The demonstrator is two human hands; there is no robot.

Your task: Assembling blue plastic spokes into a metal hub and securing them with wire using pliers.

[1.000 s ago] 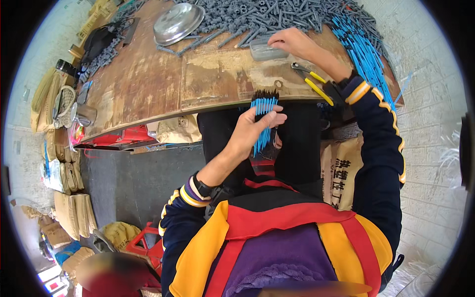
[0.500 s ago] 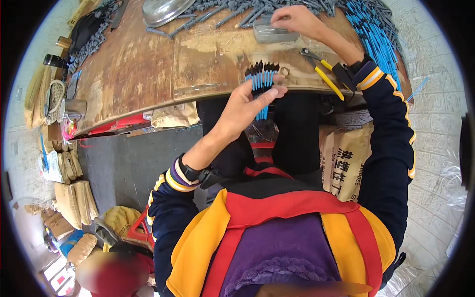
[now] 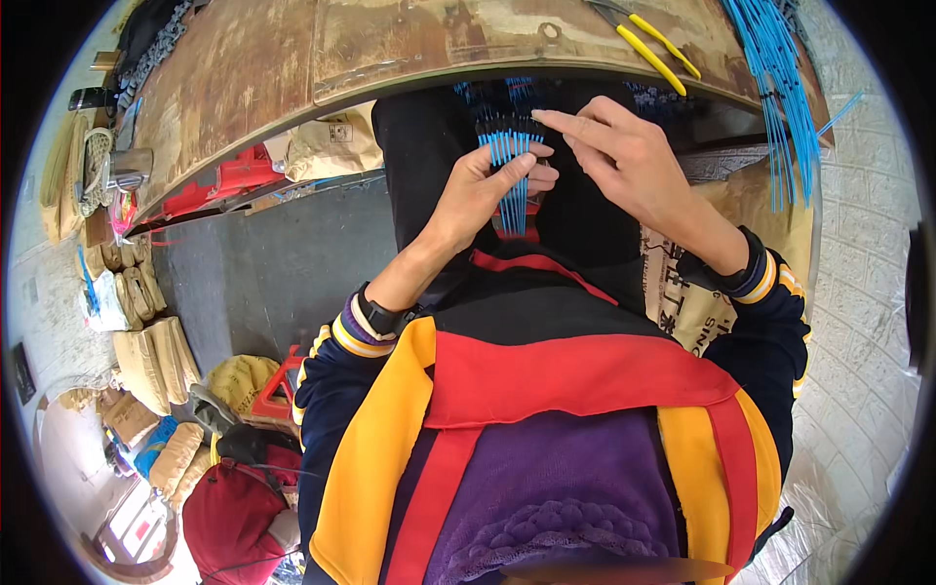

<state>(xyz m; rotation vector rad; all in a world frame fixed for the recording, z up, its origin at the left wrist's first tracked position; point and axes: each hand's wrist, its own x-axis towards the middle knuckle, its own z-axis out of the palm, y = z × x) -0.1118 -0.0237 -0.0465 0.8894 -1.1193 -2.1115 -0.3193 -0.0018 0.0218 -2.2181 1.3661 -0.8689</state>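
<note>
My left hand [image 3: 473,195] is closed around a fanned bundle of thin blue sticks with black tips [image 3: 514,210]; the tips point away from me, over my lap. Close beside those tips is my right hand [image 3: 629,161], its thumb and fingers bent together and the forefinger reaching to the black ends. Whatever is between its fingertips is too small to make out. Both hands are just in front of the wooden table's near edge.
Yellow-handled pliers [image 3: 653,58] lie on the worn wooden table [image 3: 224,88]. Long blue sticks [image 3: 780,88] hang over its right end. A printed brown sack [image 3: 707,317] stands by my right leg. Another person in a dark red hood [image 3: 234,517] is at the lower left.
My right hand has come back from the clear container on the table to the tips of the bundle. The view has tilted down, so the container and grey parts are out of sight.
</note>
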